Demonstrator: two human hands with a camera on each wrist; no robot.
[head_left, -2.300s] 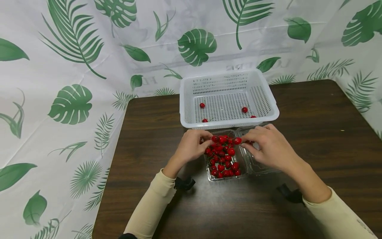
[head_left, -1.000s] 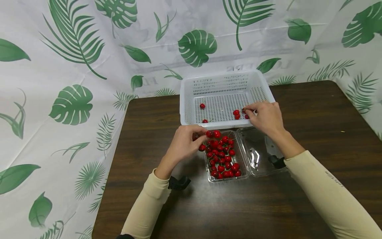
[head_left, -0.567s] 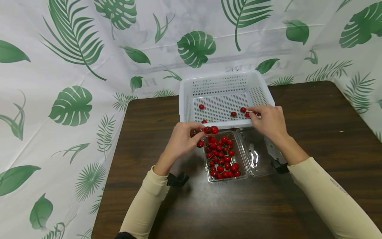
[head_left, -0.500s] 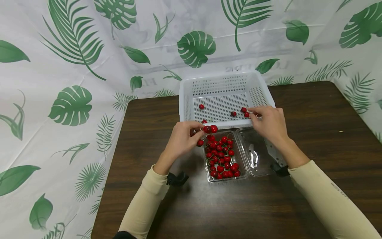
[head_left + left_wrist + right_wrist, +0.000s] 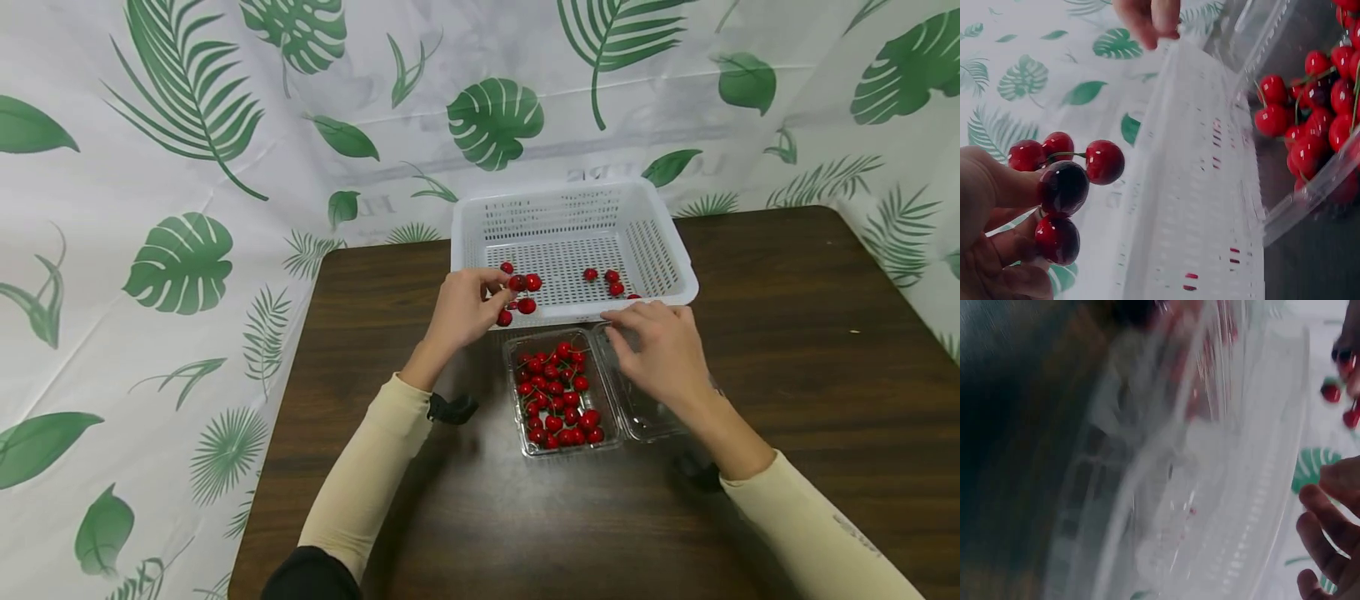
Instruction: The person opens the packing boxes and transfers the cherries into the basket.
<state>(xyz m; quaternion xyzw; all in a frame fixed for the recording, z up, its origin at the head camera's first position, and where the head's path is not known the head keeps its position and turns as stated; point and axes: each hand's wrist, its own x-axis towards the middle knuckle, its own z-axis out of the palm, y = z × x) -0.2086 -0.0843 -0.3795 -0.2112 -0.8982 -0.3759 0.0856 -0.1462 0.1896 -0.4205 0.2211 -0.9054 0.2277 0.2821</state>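
My left hand point(image 5: 468, 307) pinches several cherries point(image 5: 1063, 189) by their stems over the near left rim of the white basket point(image 5: 678, 279). In the left wrist view they hang from thumb and fingers in a loose bunch. My right hand point(image 5: 660, 350) holds nothing; its fingers are loosely bent just in front of the basket's near right rim, above the clear lid point(image 5: 645, 412). A clear plastic clamshell box point(image 5: 528, 450) in front of the basket holds a heap of red cherries point(image 5: 555, 387) with green stems. Inside the basket lie a few loose cherries point(image 5: 612, 276).
The clamshell's lid lies folded out to its right on the dark wooden table point(image 5: 375, 350). A white curtain point(image 5: 405, 133) with green leaves hangs close behind the basket. A small pale scrap point(image 5: 855, 332) lies on the table at the right.
My left hand has lifted cherries from the clamshell and carried them up over the basket rim. My right hand released cherries inside the basket and drew back toward me.
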